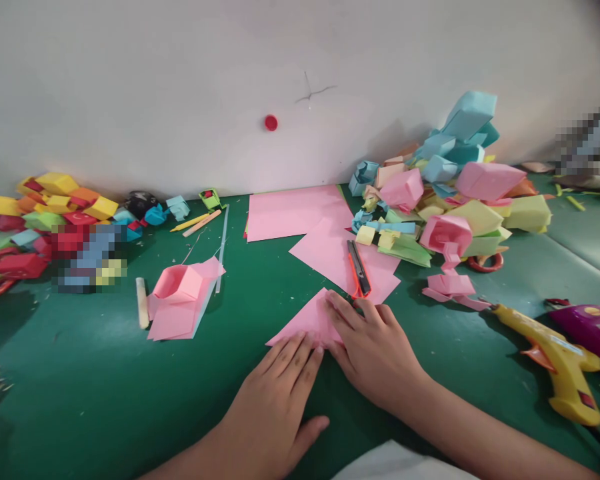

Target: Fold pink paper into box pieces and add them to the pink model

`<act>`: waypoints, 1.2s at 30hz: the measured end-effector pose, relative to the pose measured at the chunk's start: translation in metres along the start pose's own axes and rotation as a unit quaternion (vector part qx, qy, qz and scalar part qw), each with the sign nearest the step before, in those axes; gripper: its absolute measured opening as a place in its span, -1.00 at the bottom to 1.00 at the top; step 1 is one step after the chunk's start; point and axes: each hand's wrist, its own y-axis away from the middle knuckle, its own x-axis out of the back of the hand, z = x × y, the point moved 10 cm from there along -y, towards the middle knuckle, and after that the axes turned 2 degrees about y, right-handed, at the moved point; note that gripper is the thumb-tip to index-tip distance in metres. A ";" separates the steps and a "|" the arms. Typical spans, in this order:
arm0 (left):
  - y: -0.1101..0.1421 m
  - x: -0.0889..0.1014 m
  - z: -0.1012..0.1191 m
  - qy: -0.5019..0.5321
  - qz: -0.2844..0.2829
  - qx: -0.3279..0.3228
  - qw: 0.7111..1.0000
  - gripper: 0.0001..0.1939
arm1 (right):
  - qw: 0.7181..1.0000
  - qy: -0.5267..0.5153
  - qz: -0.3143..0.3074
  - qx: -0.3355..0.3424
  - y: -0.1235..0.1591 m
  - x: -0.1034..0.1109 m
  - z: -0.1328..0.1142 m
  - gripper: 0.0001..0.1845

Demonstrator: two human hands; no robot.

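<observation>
A folded pink paper piece lies on the green table just in front of me. My left hand rests flat on its near edge with fingers stretched out and the thumb off to the right. My right hand presses down on the paper's right side, fingers extended toward the fold. An orange and black utility knife lies on a loose pink sheet just beyond my right hand.
A yellow glue gun and a purple glue gun lie at right. Heaps of folded coloured paper shapes sit at back right and far left. A pink paper box on a sheet and a white glue stick lie left.
</observation>
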 end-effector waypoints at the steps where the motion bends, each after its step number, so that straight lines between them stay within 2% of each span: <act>1: 0.000 0.000 -0.001 0.005 0.002 0.001 1.000 -0.32 | 1.000 0.000 0.004 0.001 0.001 0.001 -0.001 -0.48; 5: 0.000 -0.001 -0.003 0.013 -0.001 0.010 1.000 -0.35 | 0.999 0.012 0.034 0.000 0.009 0.007 -0.008 -0.51; 9: 0.000 -0.003 -0.003 0.011 -0.013 0.016 1.000 -0.36 | 0.997 0.024 0.058 0.033 0.022 0.009 -0.025 -0.54; 13: -0.002 -0.003 -0.002 0.000 -0.021 0.020 1.000 -0.39 | 0.994 0.028 0.092 0.047 0.028 0.010 -0.032 -0.50; 16: -0.002 -0.004 0.000 -0.022 -0.029 0.017 0.999 -0.40 | 0.994 0.020 0.082 0.065 0.027 0.004 -0.034 -0.52; 21: -0.001 -0.005 0.001 -0.044 -0.030 0.014 0.998 -0.38 | 0.997 -0.003 0.053 0.055 0.024 -0.002 -0.028 -0.48; 29: -0.002 -0.002 0.001 -0.051 -0.035 0.004 0.998 -0.37 | 0.998 -0.009 0.052 0.044 0.026 0.001 -0.028 -0.50; 36: -0.005 0.006 -0.001 -0.011 0.003 0.016 1.000 -0.43 | 0.998 -0.034 0.040 0.040 0.026 0.003 -0.025 -0.54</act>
